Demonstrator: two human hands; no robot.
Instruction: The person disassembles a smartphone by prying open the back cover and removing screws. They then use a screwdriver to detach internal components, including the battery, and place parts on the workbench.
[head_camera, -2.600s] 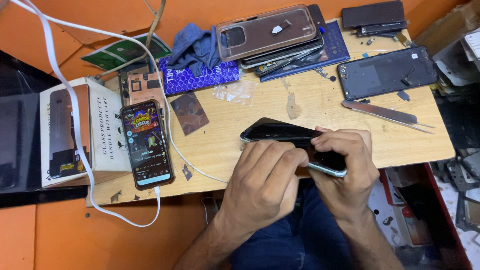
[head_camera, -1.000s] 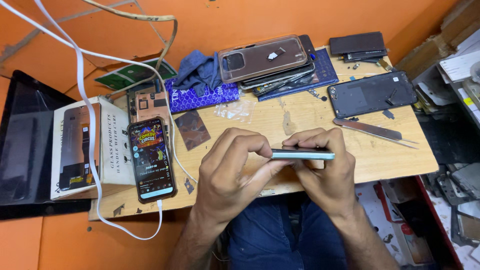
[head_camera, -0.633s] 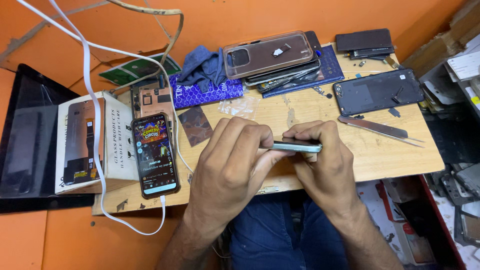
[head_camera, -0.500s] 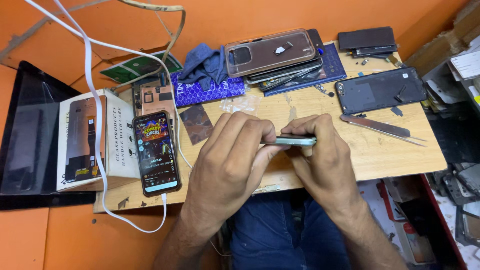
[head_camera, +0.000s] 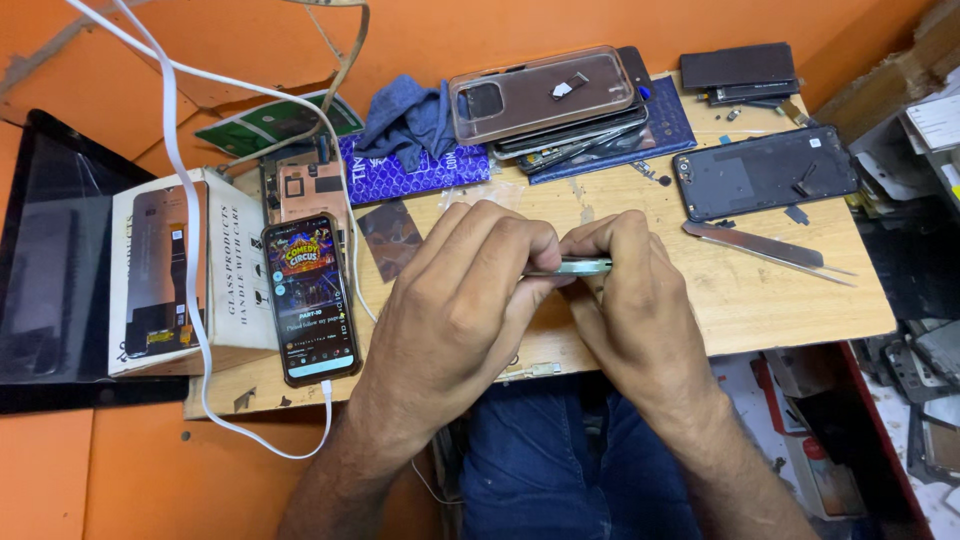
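Both hands clamp the slim phone (head_camera: 572, 267) edge-on above the tabletop (head_camera: 640, 330) middle, left hand (head_camera: 455, 300) curled over, right hand (head_camera: 630, 300) pinching its end; looks like seam-prying, calling for steady fingertip pressure.

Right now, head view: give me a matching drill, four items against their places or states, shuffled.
Items:
1. lit phone with white cable
2. thin pale-green phone seen edge-on
3. long metal tweezers
4. crumpled blue cloth

Places or states:
A. lying on the wooden board, right of both hands
B. at the board's back edge, left of the stacked phone cases
C. pinched between left hand and right hand
D. screen up, left of the left hand

Pairs: 1-D, 2-C, 3-A, 4-B
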